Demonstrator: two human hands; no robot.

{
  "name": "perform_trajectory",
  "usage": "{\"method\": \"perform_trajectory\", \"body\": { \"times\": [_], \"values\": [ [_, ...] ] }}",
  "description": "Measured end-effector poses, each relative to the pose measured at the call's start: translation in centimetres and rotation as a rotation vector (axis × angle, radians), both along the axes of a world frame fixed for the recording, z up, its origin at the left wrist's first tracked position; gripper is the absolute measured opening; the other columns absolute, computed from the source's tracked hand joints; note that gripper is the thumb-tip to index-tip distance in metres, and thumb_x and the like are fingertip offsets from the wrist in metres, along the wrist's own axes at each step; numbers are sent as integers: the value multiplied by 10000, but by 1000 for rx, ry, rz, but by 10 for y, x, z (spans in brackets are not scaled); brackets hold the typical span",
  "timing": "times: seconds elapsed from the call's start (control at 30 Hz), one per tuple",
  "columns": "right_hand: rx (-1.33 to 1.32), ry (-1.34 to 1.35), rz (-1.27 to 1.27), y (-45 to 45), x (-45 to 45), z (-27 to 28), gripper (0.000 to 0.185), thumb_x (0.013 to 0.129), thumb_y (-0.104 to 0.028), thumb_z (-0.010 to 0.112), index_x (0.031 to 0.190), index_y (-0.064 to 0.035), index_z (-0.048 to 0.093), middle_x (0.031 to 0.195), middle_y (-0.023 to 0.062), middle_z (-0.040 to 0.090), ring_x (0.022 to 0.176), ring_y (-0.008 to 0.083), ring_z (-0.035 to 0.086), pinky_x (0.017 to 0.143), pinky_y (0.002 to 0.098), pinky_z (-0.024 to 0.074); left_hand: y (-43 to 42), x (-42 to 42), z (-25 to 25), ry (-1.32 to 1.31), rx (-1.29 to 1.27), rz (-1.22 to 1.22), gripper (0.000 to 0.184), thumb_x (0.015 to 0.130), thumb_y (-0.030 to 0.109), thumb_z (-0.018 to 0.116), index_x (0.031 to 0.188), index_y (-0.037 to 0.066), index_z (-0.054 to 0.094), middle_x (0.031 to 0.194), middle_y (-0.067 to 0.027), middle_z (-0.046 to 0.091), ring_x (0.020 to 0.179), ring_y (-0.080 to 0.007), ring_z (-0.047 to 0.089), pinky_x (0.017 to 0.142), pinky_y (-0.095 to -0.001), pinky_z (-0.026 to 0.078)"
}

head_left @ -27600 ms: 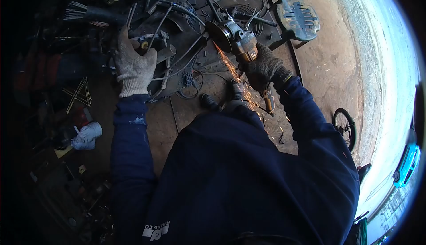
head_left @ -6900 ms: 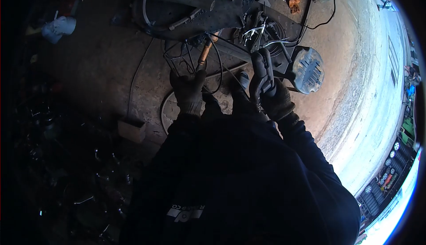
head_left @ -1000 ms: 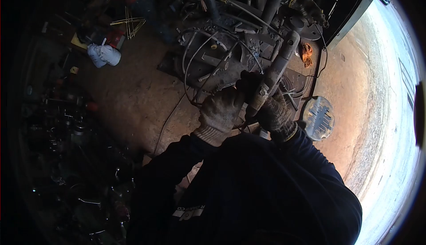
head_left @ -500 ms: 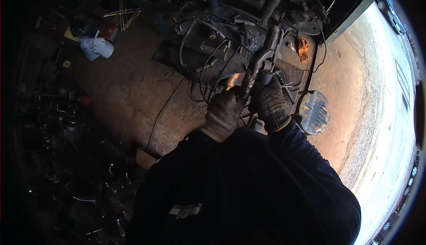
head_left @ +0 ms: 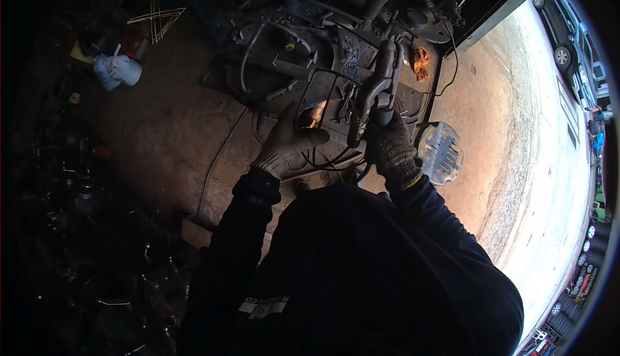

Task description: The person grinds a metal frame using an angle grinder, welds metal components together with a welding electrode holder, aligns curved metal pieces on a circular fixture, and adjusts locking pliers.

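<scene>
My gloved left hand (head_left: 289,144) is open, thumb and fingers apart, beside a looped black cable (head_left: 316,162) and an orange-lit object (head_left: 316,114) on the workbench. It holds nothing that I can see. My gloved right hand (head_left: 392,149) is closed round a dark round metal part (head_left: 382,117), next to a thick curved metal piece (head_left: 370,98). Whether these two are joined I cannot tell. The curved piece runs from the bench down to a blunt end between my hands. The fingertips of my right hand are hidden.
The cluttered metal bench (head_left: 284,65) carries cables, bars and an orange crumpled item (head_left: 421,63). A round worn stool top (head_left: 442,153) stands right of my right hand. A cable (head_left: 219,156) crosses the floor. A white bag (head_left: 117,70) lies far left; a car (head_left: 565,40) stands outside.
My left hand has let go of the curved metal piece's lower end, moved left and opened. My right hand stays closed by the piece. The view has shifted slightly.
</scene>
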State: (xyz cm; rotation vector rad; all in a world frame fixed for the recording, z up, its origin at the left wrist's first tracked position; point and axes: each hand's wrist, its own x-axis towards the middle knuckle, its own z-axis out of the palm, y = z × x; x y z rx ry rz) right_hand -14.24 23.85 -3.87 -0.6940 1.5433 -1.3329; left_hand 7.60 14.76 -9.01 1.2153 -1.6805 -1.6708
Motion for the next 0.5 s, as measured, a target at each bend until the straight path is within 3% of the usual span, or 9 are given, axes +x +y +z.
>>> {"method": "perform_trajectory", "body": {
  "times": [0.07, 0.1, 0.17, 0.23, 0.3, 0.33, 0.37, 0.5],
  "values": [
    [37, -38, -25, 6, -1, -3, 302, 877, -34, 676, 1163, -39, 579, 905, 52, 653, 759, 153, 645, 635, 300, 529, 7, -9, 37, -68, 43, -54, 1063, 706, 311, 902, 1496, -41, 284, 1306, -156, 536, 1150, -246, 593, 971, -364, 506],
    [37, -37, -30, 11, -3, -5, 302, 877, -34, 676, 1163, -39, 579, 905, 52, 653, 759, 153, 645, 635, 300, 529, 12, -12, 46, -149, -97, -26, 1055, 709, 280, 894, 1504, -33, 275, 1270, -161, 542, 1132, -249, 596, 956, -371, 513],
    [28, -25, 6, 23, -10, -11, 300, 928, -104, 659, 1212, -57, 575, 940, 88, 694, 679, 171, 657, 488, 306, 520, 22, -14, 65, -231, -239, -9, 1048, 712, 250, 887, 1511, -25, 266, 1235, -167, 547, 1113, -253, 600, 940, -378, 519],
    [-42, -52, -30, 38, -13, -16, 346, 936, -117, 667, 1262, -52, 571, 1018, 116, 696, 744, 205, 687, 554, 331, 568, 30, -14, 83, -358, -654, 35, 1035, 703, 192, 876, 1522, 6, 271, 1190, -183, 544, 1087, -291, 612, 891, -410, 551],
    [-274, -300, -81, 50, -19, -22, 393, 939, -141, 688, 1298, -43, 564, 1082, 131, 686, 833, 247, 704, 656, 370, 609, 31, -12, 95, -392, -792, 51, 1039, 700, 174, 873, 1524, 0, 263, 1209, -208, 538, 1096, -314, 616, 881, -424, 564],
    [-279, -335, -125, 56, -25, -31, 419, 928, -156, 719, 1297, -30, 565, 1076, 125, 676, 901, 276, 705, 736, 405, 621, 31, -10, 101, -410, -863, 57, 1041, 698, 165, 871, 1524, -3, 260, 1218, -220, 535, 1100, -325, 617, 876, -430, 571],
    [-286, -344, -130, 60, -31, -36, 419, 928, -156, 719, 1297, -30, 565, 1076, 125, 676, 901, 276, 705, 736, 405, 621, 32, -7, 107, -429, -934, 66, 1043, 696, 156, 869, 1525, -6, 256, 1228, -233, 531, 1104, -337, 619, 870, -437, 577],
    [-346, -433, -284, 73, -47, -52, 445, 901, -132, 742, 1286, -8, 557, 999, 112, 663, 859, 282, 704, 724, 419, 619, 41, -2, 132, -566, -876, 10, 1067, 708, 199, 876, 1527, -28, 230, 1270, -278, 513, 1140, -375, 614, 874, -454, 592]
  ]
}}
